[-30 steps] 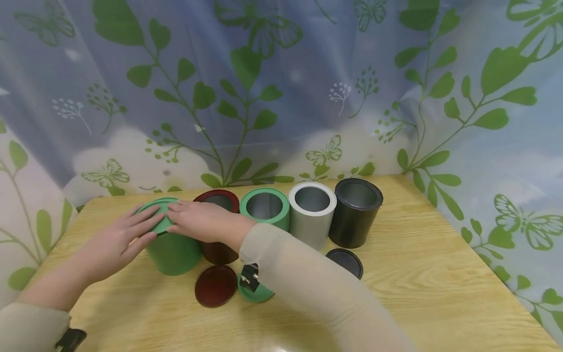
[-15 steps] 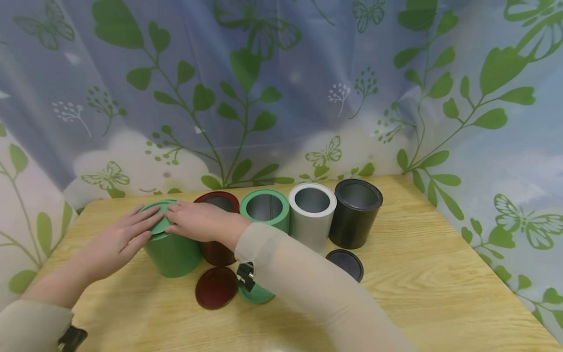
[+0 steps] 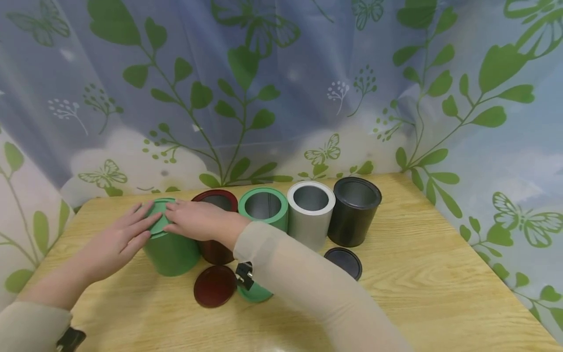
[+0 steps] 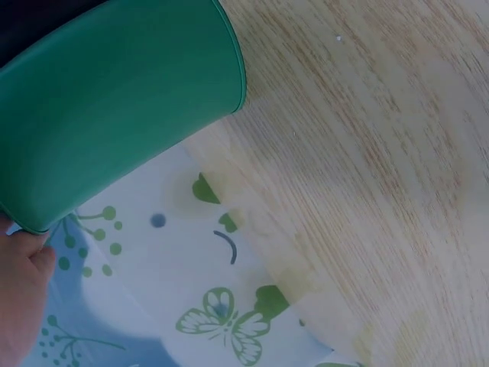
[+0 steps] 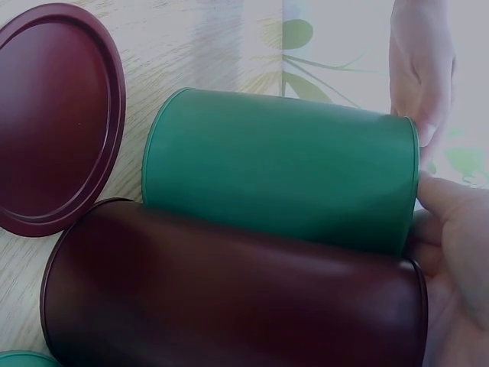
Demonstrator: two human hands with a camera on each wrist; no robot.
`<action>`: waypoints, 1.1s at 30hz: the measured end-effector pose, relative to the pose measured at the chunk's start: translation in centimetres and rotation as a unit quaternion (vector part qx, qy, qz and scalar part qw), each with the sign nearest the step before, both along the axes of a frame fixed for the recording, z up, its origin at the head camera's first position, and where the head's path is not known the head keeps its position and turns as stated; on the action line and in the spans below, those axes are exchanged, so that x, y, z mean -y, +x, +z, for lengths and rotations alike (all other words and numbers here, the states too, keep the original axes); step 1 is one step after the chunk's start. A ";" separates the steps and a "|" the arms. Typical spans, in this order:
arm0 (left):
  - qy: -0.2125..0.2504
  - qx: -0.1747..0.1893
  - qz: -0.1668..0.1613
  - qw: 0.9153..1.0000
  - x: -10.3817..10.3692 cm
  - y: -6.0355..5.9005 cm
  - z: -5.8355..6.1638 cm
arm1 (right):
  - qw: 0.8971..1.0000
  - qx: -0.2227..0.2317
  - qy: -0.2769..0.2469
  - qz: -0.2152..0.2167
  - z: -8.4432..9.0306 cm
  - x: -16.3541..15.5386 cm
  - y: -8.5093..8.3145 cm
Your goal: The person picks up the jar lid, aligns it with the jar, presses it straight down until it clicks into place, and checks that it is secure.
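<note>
At the left end of a row of cans stands a green can [image 3: 172, 255] with a light green lid [image 3: 159, 220] on its top. My left hand [image 3: 120, 239] lies over the lid's left side, fingers extended. From the right, my right hand [image 3: 198, 221] rests on the same lid, its forearm crossing above a dark red can [image 3: 218, 253]. In the right wrist view both hands touch the top end of the green can [image 5: 283, 168]. Only a few fingertips of the left hand [image 4: 23, 298] show in the left wrist view, at the can's rim.
Open-topped cans continue rightward: a light green can [image 3: 264, 205], a white can [image 3: 310, 225] and a black can [image 3: 354, 215]. In front lie a dark red lid [image 3: 215, 286], a green lid [image 3: 256, 293] partly under the sleeve, and a black lid [image 3: 345, 263]. A patterned curtain [image 3: 281, 98] hangs behind.
Both hands stay on the green can's lid. The left fingers have shifted slightly leftward, baring more of the lid between the hands; the view itself moves a little.
</note>
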State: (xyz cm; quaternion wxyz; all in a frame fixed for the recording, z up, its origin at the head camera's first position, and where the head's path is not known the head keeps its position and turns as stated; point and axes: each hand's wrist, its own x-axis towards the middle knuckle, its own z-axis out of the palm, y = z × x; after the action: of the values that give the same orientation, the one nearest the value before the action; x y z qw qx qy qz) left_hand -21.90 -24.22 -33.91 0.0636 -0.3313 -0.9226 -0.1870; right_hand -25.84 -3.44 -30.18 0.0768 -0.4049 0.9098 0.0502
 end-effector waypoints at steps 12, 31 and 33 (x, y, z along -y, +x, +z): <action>-0.034 -0.002 0.021 0.999 0.0 0.0 0.2 | 0.999 -0.023 0.008 0.034 -0.2 -0.2 -0.2; 0.013 0.196 0.001 0.980 0.0 -1.0 2.9 | 1.000 -0.009 0.023 0.010 -0.2 -0.1 0.0; -0.011 0.193 0.008 0.981 -0.2 -1.1 3.5 | 1.000 0.004 0.013 0.000 -0.2 -0.2 0.1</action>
State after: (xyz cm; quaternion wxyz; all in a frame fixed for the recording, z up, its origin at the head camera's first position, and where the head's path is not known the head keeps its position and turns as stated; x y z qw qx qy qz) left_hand -22.99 -24.03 -30.46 -0.1177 -0.2825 -0.9221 -0.2371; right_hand -25.77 -3.26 -30.34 0.0856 -0.4041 0.9087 0.0610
